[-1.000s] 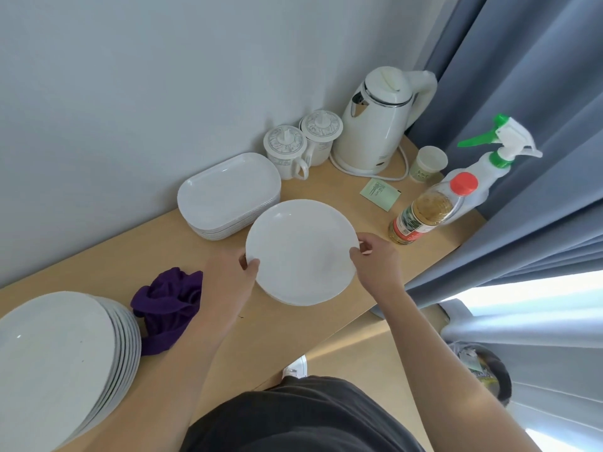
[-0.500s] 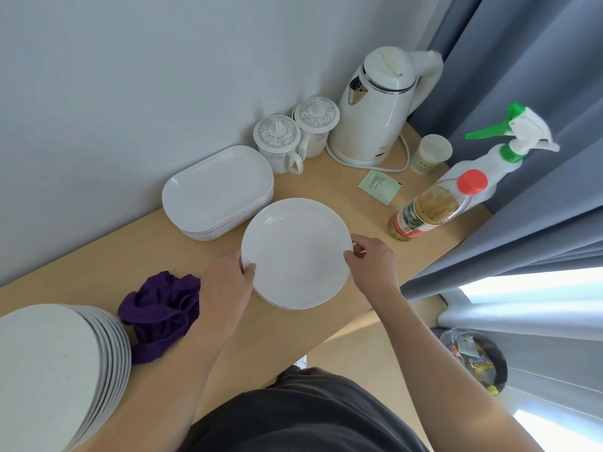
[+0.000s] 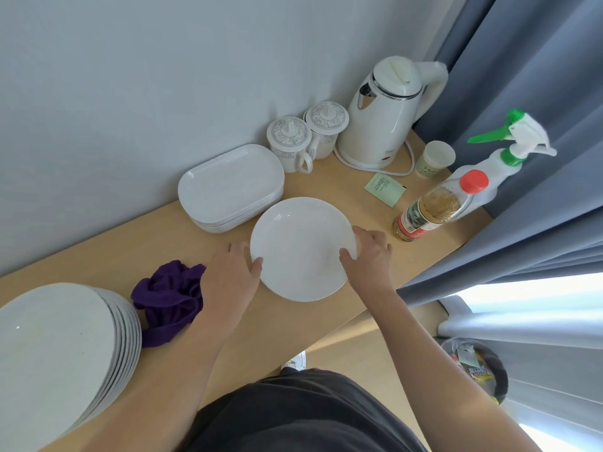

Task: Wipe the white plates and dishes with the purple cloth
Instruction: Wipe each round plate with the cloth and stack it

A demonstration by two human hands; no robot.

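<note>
Now, at the front left corner of the counter (image 3: 293, 324) stands the stack of round plates (image 3: 55, 353). Just beside it, near the front edge, the purple cloth (image 3: 169, 298) lies crumpled, with no hand on it. The left hand (image 3: 228, 275) grips the left rim of a single plate (image 3: 300, 246), thumb on top. The right hand (image 3: 368, 256) grips the right rim. Compared with a second ago, its thumb has come further onto the plate's face, while the plate has hardly moved along the counter. I cannot tell if it rests on the wood or is a little lifted. Because the cloth stays untouched, I judge that this plate is only being positioned, not yet wiped.

Behind it, at the back edge, is the stack of oblong dishes (image 3: 228, 187). Toward the back right corner stand two lidded mugs (image 3: 288, 138), a white kettle (image 3: 388, 112), a paper cup (image 3: 435, 158), a green sachet (image 3: 385, 189), a red-capped bottle (image 3: 437, 203) and a spray bottle (image 3: 502, 158). Grey-blue curtains (image 3: 538, 93) close the right side, and a waste bin (image 3: 473, 370) stands on the floor below.
</note>
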